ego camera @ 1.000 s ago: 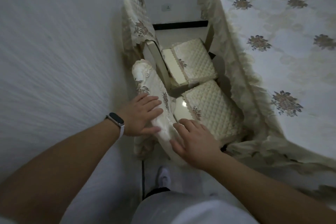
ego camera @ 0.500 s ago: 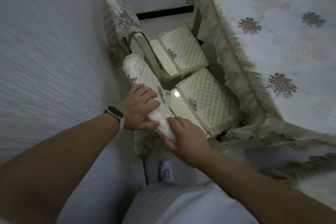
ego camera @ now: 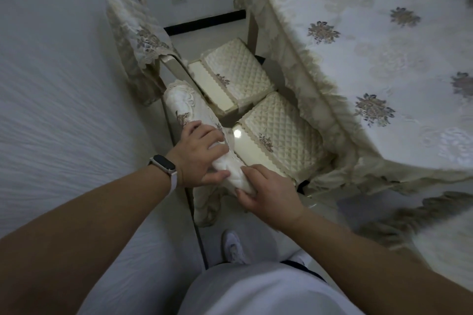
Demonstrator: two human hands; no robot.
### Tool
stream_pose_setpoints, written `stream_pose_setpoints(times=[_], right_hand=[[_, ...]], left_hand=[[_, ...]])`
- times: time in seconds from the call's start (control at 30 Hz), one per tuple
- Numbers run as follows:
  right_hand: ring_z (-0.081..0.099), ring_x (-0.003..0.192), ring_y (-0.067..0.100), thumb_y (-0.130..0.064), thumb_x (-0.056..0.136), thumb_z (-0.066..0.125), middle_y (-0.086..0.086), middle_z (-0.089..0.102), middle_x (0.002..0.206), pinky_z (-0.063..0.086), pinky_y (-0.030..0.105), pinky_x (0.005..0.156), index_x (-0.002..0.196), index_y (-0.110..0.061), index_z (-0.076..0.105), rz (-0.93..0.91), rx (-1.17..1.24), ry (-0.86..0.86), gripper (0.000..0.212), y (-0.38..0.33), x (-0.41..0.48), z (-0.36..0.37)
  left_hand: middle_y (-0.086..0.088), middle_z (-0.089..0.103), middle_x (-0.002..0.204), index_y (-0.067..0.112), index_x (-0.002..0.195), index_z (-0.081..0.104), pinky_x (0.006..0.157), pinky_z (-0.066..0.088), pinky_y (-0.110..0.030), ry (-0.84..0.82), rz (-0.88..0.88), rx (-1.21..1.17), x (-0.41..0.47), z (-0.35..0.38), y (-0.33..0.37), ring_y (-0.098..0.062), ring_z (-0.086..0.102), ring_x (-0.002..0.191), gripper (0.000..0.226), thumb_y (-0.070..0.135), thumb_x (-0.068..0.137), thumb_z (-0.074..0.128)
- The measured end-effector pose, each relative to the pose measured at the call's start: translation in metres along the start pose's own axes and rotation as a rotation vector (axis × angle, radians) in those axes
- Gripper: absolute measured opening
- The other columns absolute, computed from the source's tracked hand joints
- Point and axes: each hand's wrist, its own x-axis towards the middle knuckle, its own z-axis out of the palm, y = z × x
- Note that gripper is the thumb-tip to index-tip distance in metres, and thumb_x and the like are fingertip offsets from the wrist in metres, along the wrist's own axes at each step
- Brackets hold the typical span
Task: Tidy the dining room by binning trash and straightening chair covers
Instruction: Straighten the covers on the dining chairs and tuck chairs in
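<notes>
The near chair's backrest wears a cream embroidered cover [ego camera: 183,103] that runs from upper left down to the centre. My left hand [ego camera: 198,155] grips the top of that cover, fingers curled over it and thumb underneath. My right hand [ego camera: 266,193] holds the cover's lower end just beside the left one, fingers wrapped round the fabric. The near chair's quilted seat cushion [ego camera: 281,130] lies to the right of my hands. A second chair behind has a draped back cover [ego camera: 138,36] and its own quilted cushion [ego camera: 238,69].
A table under a floral lace cloth [ego camera: 371,54] fills the right side, its fringe hanging over the chairs. A white wall [ego camera: 51,84] runs close along the left. My shoe [ego camera: 233,248] stands on the pale floor below the chair.
Both hands have closed on the backrest cover: first they lay flat on it, now the fingers are curled round it. The view has moved closer to the chair.
</notes>
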Motion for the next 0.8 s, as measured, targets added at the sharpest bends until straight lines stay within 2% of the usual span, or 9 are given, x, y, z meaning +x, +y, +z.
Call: stream_pose_setpoints(times=[0.43,0.57,0.67,0.8], right_hand=[[0.068,0.073,0.025,-0.041,0.075,0.057,0.003,0.07,0.095,0.054,0.033,0.051,0.107,-0.011,0.071,0.169,-0.11,0.179,0.046,0.058,-0.005,-0.028],[0.066,0.071,0.026,-0.043,0.077,0.057,0.004,0.069,0.092,0.052,0.032,0.052,0.107,-0.01,0.071,0.194,-0.149,0.207,0.046,0.079,0.0,-0.035],[0.065,0.07,0.027,-0.043,0.078,0.058,0.005,0.068,0.089,0.051,0.033,0.052,0.104,-0.01,0.071,0.216,-0.161,0.236,0.044,0.095,0.007,-0.037],[0.064,0.069,0.028,-0.041,0.075,0.058,0.006,0.068,0.086,0.051,0.032,0.05,0.101,-0.01,0.072,0.232,-0.204,0.294,0.043,0.113,0.019,-0.039]], left_hand=[[-0.003,0.065,0.095,0.017,0.093,0.071,0.092,0.032,-0.046,0.098,-0.031,-0.046,0.074,0.038,0.031,-0.025,0.055,0.093,0.053,0.063,0.086,0.046],[-0.002,0.066,0.094,0.017,0.09,0.07,0.09,0.033,-0.046,0.135,-0.029,-0.064,0.098,0.049,0.033,-0.026,0.058,0.093,0.058,0.066,0.091,0.038],[-0.002,0.065,0.095,0.017,0.09,0.07,0.09,0.033,-0.047,0.108,-0.032,-0.062,0.117,0.054,0.033,-0.028,0.058,0.094,0.061,0.066,0.092,0.034],[-0.003,0.063,0.096,0.017,0.092,0.069,0.09,0.032,-0.047,0.059,-0.023,-0.047,0.139,0.063,0.026,-0.028,0.056,0.094,0.055,0.064,0.089,0.042]])
